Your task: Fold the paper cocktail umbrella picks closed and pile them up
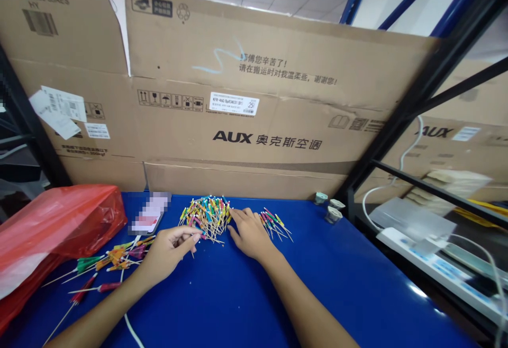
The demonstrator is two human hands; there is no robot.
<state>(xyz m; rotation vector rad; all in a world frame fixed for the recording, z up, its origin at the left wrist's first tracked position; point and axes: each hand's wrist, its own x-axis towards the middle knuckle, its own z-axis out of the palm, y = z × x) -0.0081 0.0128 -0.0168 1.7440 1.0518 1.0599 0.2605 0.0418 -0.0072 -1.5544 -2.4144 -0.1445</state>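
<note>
In front of me lies a pile of folded paper cocktail umbrellas (pixel 212 216) in yellow, blue, green and pink, their thin wooden sticks pointing towards me. At the pile's near left edge, my left hand (pixel 170 250) is closed in a pinch on a pink cocktail umbrella (pixel 203 236), mostly covered by the fingers. My right hand (pixel 250 233) rests at the pile's right side, fingers stretched out and thumb apart, with the fingertips close against the umbrellas. Just beyond that hand is a smaller group of cocktail umbrellas (pixel 274 223), mostly pink and yellow.
Partly opened umbrellas (pixel 115 255) lie left of my left forearm, beside a red plastic bag (pixel 91 216). A phone (pixel 151 213) lies behind them on the blue table (pixel 246 305). Small cups (pixel 334 213) stand at the back right. A cardboard wall (pixel 254 120) closes the back.
</note>
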